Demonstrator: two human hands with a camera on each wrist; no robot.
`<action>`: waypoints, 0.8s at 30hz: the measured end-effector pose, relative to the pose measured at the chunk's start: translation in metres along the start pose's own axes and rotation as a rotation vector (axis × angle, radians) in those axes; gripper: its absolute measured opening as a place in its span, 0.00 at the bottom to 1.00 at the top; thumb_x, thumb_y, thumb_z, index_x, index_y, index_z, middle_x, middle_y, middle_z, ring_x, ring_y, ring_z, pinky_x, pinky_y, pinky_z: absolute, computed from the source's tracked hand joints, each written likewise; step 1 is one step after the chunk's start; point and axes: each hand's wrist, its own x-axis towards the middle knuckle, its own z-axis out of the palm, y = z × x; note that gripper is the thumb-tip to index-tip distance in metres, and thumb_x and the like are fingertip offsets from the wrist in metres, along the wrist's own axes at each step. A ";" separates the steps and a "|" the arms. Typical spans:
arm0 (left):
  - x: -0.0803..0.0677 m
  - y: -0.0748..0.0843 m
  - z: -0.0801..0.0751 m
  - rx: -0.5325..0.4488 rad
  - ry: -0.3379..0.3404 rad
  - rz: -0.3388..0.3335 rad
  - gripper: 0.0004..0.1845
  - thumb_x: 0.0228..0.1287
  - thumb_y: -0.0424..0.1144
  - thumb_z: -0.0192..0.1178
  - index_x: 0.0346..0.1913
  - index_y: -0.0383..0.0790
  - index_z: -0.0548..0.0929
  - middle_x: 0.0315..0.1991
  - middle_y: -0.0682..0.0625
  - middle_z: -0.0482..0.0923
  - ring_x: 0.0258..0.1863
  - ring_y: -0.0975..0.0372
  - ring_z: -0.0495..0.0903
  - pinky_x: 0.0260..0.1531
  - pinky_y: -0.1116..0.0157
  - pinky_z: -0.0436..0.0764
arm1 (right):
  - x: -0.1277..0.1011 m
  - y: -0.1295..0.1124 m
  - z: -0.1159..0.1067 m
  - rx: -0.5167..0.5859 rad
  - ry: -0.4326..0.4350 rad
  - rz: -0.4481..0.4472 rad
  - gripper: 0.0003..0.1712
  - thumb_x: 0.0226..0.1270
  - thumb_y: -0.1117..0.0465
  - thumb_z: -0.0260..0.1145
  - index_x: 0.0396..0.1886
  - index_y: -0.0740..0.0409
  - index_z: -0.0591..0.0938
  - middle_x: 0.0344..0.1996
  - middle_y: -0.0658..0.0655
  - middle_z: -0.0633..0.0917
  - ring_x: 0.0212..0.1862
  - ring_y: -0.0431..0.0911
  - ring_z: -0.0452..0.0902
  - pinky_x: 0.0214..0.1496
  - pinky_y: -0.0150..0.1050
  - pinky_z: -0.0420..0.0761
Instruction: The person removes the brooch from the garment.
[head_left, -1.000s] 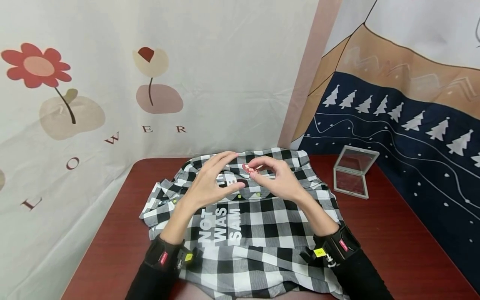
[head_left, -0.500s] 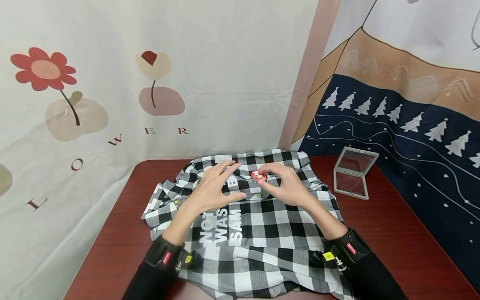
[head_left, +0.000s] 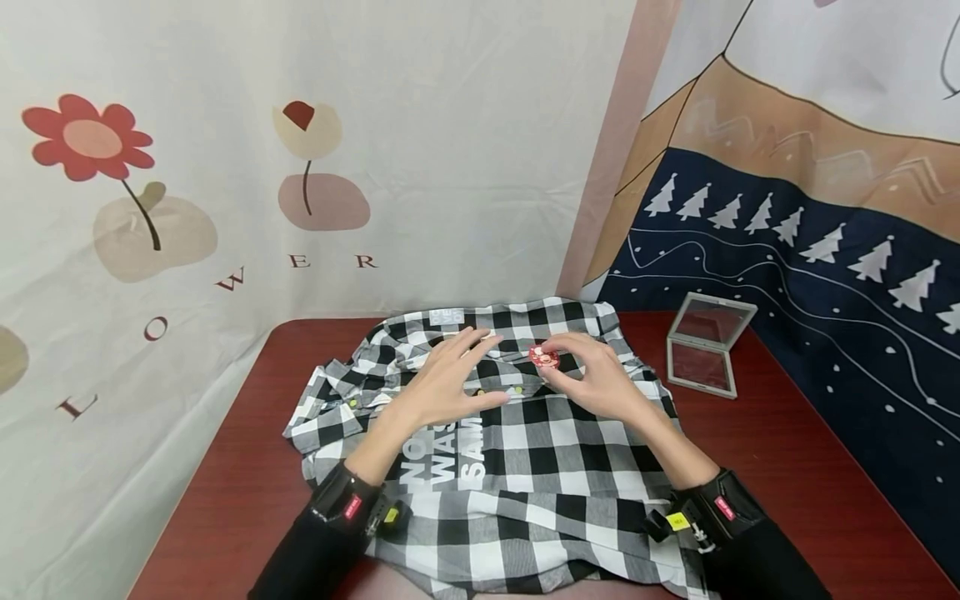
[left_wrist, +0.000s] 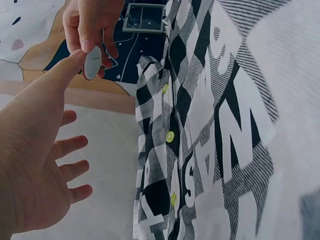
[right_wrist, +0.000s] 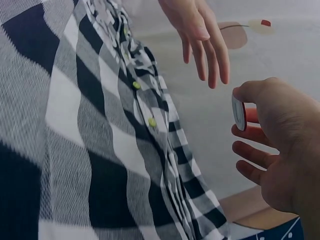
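Observation:
A black-and-white checked shirt lies spread over the table, with white lettering and small yellow-green buttons along its placket. Above the shirt's collar end, my right hand pinches a small round red badge between thumb and fingers. The badge's pale back shows in the right wrist view. My left hand hovers over the shirt to the left of the badge, fingers extended and holding nothing. In the left wrist view its thumb overlaps the badge's edge; whether they touch I cannot tell.
On the right of the reddish-brown table stands an open, pale-framed hinged case with a clear lid. A light printed curtain hangs behind the table, and a dark blue patterned cloth covers the right side.
Both hands have shifted right, the right hand farther, carrying the badge. Its red face has turned more toward the head view. The shirt and the case stay in place.

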 end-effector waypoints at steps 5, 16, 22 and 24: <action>0.007 0.004 0.004 0.013 -0.005 0.020 0.50 0.76 0.71 0.67 0.92 0.57 0.61 0.93 0.46 0.57 0.94 0.44 0.53 0.91 0.34 0.52 | -0.009 0.007 -0.006 -0.030 0.017 0.029 0.19 0.74 0.62 0.81 0.62 0.57 0.91 0.64 0.63 0.91 0.68 0.62 0.87 0.70 0.66 0.85; 0.020 0.018 0.013 0.039 -0.066 0.062 0.48 0.79 0.71 0.64 0.92 0.56 0.61 0.93 0.45 0.56 0.94 0.44 0.54 0.91 0.33 0.56 | -0.027 0.027 -0.017 -0.082 0.046 0.091 0.18 0.74 0.60 0.82 0.60 0.54 0.92 0.62 0.59 0.92 0.65 0.59 0.89 0.65 0.61 0.86; 0.032 0.025 0.023 0.045 -0.079 0.104 0.47 0.80 0.70 0.62 0.91 0.54 0.63 0.92 0.43 0.58 0.93 0.43 0.55 0.89 0.33 0.59 | -0.036 0.037 -0.025 -0.108 0.049 0.147 0.18 0.75 0.59 0.81 0.61 0.53 0.92 0.63 0.62 0.91 0.66 0.62 0.88 0.66 0.66 0.85; 0.035 0.027 0.026 0.054 -0.087 0.106 0.47 0.80 0.71 0.62 0.91 0.54 0.63 0.92 0.44 0.58 0.93 0.43 0.55 0.90 0.34 0.59 | -0.038 0.041 -0.028 -0.111 0.050 0.159 0.17 0.76 0.59 0.80 0.61 0.53 0.92 0.63 0.62 0.91 0.66 0.62 0.87 0.66 0.68 0.84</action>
